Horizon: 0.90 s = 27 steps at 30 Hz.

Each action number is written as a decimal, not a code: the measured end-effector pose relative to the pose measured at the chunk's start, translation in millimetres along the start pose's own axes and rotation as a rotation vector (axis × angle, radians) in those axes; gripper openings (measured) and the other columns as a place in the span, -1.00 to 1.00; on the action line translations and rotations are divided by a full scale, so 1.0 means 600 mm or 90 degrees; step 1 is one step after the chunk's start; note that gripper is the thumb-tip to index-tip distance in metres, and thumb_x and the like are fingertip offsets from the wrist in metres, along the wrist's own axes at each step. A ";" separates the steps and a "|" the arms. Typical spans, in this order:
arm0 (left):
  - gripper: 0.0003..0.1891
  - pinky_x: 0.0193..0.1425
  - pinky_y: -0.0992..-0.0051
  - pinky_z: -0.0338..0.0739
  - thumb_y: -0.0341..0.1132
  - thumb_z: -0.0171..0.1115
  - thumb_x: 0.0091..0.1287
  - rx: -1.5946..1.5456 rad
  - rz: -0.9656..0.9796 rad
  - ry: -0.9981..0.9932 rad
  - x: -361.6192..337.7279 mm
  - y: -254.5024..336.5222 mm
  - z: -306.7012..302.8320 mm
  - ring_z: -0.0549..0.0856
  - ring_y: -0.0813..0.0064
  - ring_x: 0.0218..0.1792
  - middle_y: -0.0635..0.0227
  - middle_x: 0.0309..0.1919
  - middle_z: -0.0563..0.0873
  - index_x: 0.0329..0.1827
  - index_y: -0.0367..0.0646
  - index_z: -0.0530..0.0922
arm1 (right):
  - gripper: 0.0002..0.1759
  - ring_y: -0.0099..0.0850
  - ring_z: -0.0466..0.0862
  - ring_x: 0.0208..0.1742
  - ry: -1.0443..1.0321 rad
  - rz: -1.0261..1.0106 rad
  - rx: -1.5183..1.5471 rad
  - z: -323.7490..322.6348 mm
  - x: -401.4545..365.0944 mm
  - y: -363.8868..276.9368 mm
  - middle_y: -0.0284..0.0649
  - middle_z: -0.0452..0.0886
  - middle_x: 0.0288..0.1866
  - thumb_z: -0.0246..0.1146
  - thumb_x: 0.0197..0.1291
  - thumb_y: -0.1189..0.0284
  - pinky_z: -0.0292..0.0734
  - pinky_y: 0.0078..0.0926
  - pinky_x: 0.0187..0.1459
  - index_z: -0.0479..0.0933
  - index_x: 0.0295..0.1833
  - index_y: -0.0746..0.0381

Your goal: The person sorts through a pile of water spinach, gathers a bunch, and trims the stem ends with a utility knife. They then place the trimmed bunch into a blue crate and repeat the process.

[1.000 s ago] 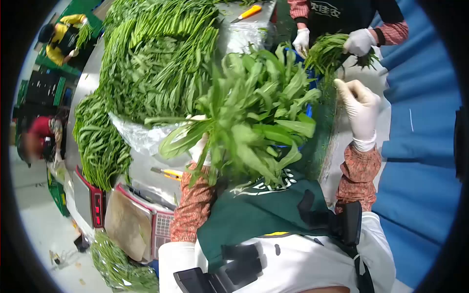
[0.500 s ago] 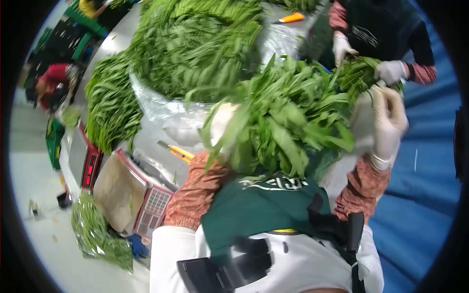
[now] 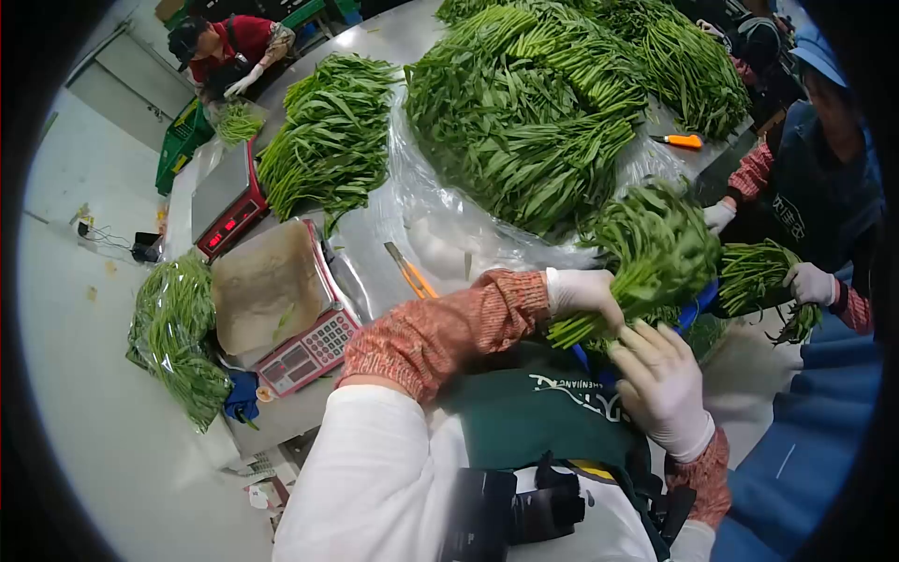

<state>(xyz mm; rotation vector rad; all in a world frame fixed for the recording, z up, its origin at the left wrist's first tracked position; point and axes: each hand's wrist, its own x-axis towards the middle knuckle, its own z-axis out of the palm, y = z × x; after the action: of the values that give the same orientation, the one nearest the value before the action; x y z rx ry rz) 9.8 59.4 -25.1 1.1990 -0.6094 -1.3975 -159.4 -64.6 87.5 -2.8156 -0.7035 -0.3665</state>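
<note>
My left hand (image 3: 582,298), in a white glove, is closed round the lower stems of a bunch of water spinach (image 3: 663,245). The bunch's leaves point up and to the right, and its cut stem ends stick out at the lower left. Just below those ends is my gloved right hand (image 3: 663,389), back upward, its fingers stretched out beside the stems; whether the fingertips touch them I cannot make out. Under the bunch, part of a blue object (image 3: 698,304) shows. A large heap of water spinach (image 3: 524,122) lies on plastic sheeting (image 3: 426,201) beyond my hands.
An orange box cutter (image 3: 410,270) lies left of my forearm, and another orange knife (image 3: 681,141) by the heap. Two scales (image 3: 314,347) (image 3: 228,217) and a bagged bundle (image 3: 178,337) stand left. A co-worker (image 3: 815,187) at right holds stems; another person (image 3: 234,56) works far left.
My left hand has moved right with the bunch, whose stems now point lower left. My right hand has come inward to the stem ends, its fingers stretching out. The camera view has turned.
</note>
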 end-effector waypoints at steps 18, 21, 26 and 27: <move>-0.39 0.00 0.42 0.60 -0.39 0.47 0.04 0.056 -0.119 -0.076 -0.172 -0.078 0.042 0.67 0.44 -0.09 0.23 -0.11 0.69 0.20 -0.31 0.49 | -0.28 -0.21 0.66 -0.01 -0.209 -0.302 0.187 0.108 0.112 0.053 -0.21 0.63 -0.13 0.30 -0.13 0.45 0.50 -0.17 0.15 0.49 0.30 0.26; -0.46 -0.04 0.44 0.59 -0.42 0.44 0.06 0.048 -0.080 -0.092 -0.190 -0.083 0.029 0.66 0.51 -0.13 0.31 -0.15 0.70 0.16 -0.28 0.54 | -0.31 -0.32 0.58 -0.35 -0.187 -0.341 0.120 0.110 0.130 0.040 -0.30 0.49 -0.38 0.30 -0.16 0.41 0.50 -0.38 -0.24 0.53 0.24 0.26; -0.47 0.10 0.49 0.52 -0.25 0.46 0.24 0.050 0.072 0.070 -0.277 -0.051 -0.030 0.60 0.55 0.01 0.31 0.01 0.67 0.19 -0.35 0.54 | -0.49 -0.31 0.60 -0.36 -0.160 -0.369 -0.018 0.078 0.229 0.031 -0.28 0.52 -0.37 0.23 -0.01 0.41 0.50 -0.35 -0.27 0.56 0.15 0.20; -0.45 0.12 0.50 0.52 -0.20 0.44 0.28 0.090 0.118 0.147 -0.302 -0.059 -0.053 0.59 0.55 0.03 0.31 0.06 0.66 0.22 -0.37 0.51 | -0.52 -0.30 0.60 -0.37 -0.149 -0.357 -0.035 0.070 0.259 0.032 -0.27 0.52 -0.38 0.23 0.00 0.42 0.50 -0.34 -0.29 0.56 0.13 0.20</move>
<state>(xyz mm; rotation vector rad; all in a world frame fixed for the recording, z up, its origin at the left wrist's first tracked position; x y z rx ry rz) -5.1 245.4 -10.8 1.3582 -0.6458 -1.0571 -9.7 -3.2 90.1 -2.6884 -1.5601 -0.1391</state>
